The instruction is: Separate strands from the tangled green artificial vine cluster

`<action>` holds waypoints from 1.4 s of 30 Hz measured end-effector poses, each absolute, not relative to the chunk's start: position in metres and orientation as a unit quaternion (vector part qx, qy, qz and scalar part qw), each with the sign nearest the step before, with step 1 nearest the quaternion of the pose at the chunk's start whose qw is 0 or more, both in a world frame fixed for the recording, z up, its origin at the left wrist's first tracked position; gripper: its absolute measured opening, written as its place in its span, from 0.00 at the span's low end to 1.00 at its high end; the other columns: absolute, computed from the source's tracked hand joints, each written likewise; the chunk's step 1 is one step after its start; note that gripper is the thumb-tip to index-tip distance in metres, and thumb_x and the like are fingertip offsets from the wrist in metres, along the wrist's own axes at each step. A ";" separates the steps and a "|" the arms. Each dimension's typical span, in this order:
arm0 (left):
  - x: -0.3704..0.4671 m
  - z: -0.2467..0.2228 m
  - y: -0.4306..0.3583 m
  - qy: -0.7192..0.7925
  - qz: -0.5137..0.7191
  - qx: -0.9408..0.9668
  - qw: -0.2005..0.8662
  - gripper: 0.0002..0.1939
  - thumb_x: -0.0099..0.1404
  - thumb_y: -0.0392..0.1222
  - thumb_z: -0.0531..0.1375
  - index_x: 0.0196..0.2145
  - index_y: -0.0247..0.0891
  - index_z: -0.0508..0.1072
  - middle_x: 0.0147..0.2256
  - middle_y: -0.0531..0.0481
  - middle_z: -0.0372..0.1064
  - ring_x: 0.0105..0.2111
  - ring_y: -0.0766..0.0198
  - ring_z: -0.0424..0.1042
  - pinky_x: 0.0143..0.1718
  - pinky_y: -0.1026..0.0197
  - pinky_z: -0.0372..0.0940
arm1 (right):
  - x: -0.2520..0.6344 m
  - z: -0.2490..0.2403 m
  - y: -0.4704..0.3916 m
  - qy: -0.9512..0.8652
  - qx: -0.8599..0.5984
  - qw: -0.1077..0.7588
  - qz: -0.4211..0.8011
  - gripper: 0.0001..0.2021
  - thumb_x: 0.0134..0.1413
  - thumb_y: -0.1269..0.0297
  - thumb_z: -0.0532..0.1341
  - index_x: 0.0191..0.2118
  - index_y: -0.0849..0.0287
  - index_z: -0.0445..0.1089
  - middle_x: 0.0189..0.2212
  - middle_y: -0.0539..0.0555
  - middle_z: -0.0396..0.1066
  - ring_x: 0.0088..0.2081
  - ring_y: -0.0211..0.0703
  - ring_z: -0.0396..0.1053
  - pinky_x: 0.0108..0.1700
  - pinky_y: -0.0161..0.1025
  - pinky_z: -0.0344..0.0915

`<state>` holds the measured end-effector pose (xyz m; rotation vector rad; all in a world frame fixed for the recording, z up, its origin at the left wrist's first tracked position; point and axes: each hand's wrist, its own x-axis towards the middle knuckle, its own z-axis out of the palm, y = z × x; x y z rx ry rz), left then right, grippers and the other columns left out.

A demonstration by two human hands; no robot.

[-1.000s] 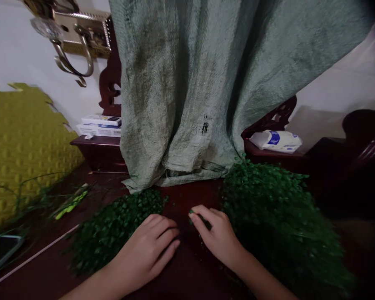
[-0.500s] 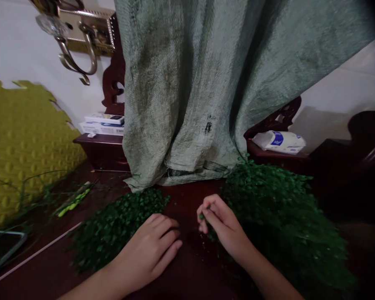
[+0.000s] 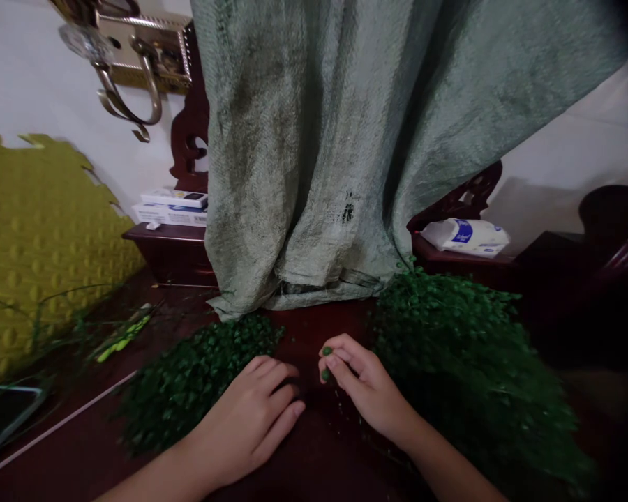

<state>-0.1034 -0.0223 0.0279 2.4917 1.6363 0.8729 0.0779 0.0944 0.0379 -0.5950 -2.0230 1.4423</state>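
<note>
My right hand (image 3: 369, 383) pinches a small green leafy sprig (image 3: 327, 351) between thumb and fingers, above the dark red tabletop (image 3: 314, 453). The sprig's round leaves poke out past the fingertips. My left hand (image 3: 256, 411) lies palm down, fingers loosely bent and a little apart, with no object visible in it; its underside is hidden. It overlaps the near edge of a low heap of small green leaves (image 3: 199, 369). To the right of my right hand spreads a larger, bushier heap of leafy green stems (image 3: 476, 362).
A grey-green woven sack (image 3: 345, 160) hangs at the back, its lower edge on the table. Tissue pack (image 3: 474, 237) and white boxes (image 3: 172, 208) sit on side ledges. At left are loose stems, a yellow-green object (image 3: 124, 338), a pink rod (image 3: 57, 432) and a yellow mat (image 3: 36, 244).
My right hand has shifted slightly left with the sprig, and its leaves now show more clearly at the fingertips. My left hand stays almost where it was.
</note>
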 end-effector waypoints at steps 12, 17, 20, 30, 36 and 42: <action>-0.103 0.026 -0.022 0.533 0.272 0.801 0.025 0.13 0.73 0.38 0.50 0.39 0.39 0.75 0.42 0.45 0.71 0.40 0.56 0.69 0.48 0.49 0.63 | 0.076 0.029 0.097 -0.796 -0.256 0.282 0.471 0.13 0.66 0.53 0.52 0.36 0.56 0.66 0.26 0.47 0.61 0.29 0.38 0.61 0.31 0.33 0.60; -0.103 0.025 -0.022 0.535 0.269 0.800 0.038 0.13 0.73 0.38 0.50 0.40 0.38 0.75 0.43 0.45 0.71 0.41 0.55 0.69 0.49 0.48 0.62 | 0.076 0.026 0.098 -0.794 -0.257 0.279 0.475 0.13 0.66 0.53 0.53 0.37 0.56 0.66 0.26 0.48 0.62 0.30 0.39 0.62 0.32 0.34 0.60; -0.103 0.024 -0.022 0.534 0.267 0.801 0.043 0.12 0.73 0.38 0.51 0.40 0.38 0.74 0.43 0.45 0.71 0.41 0.55 0.68 0.48 0.48 0.62 | 0.076 0.025 0.100 -0.788 -0.259 0.280 0.484 0.13 0.66 0.53 0.53 0.37 0.56 0.67 0.26 0.48 0.62 0.30 0.39 0.61 0.33 0.35 0.59; -0.103 0.024 -0.022 0.533 0.265 0.802 0.059 0.13 0.74 0.38 0.49 0.39 0.38 0.74 0.43 0.45 0.70 0.41 0.55 0.67 0.48 0.48 0.60 | 0.072 0.028 0.101 -0.729 -0.298 0.278 0.551 0.21 0.61 0.42 0.56 0.34 0.58 0.69 0.24 0.46 0.58 0.24 0.35 0.55 0.26 0.33 0.54; -0.102 0.024 -0.022 0.532 0.258 0.804 0.070 0.13 0.74 0.38 0.49 0.39 0.38 0.73 0.43 0.45 0.69 0.40 0.55 0.67 0.48 0.48 0.59 | 0.072 0.030 0.104 -0.681 -0.318 0.268 0.602 0.27 0.59 0.36 0.52 0.35 0.59 0.70 0.22 0.44 0.53 0.18 0.31 0.48 0.19 0.32 0.43; -0.103 0.023 -0.023 0.533 0.251 0.805 0.072 0.13 0.74 0.38 0.49 0.39 0.38 0.73 0.43 0.45 0.69 0.41 0.55 0.67 0.48 0.48 0.59 | 0.074 0.034 0.103 -0.653 -0.319 0.258 0.637 0.27 0.62 0.39 0.50 0.40 0.60 0.72 0.17 0.44 0.56 0.17 0.34 0.50 0.19 0.32 0.43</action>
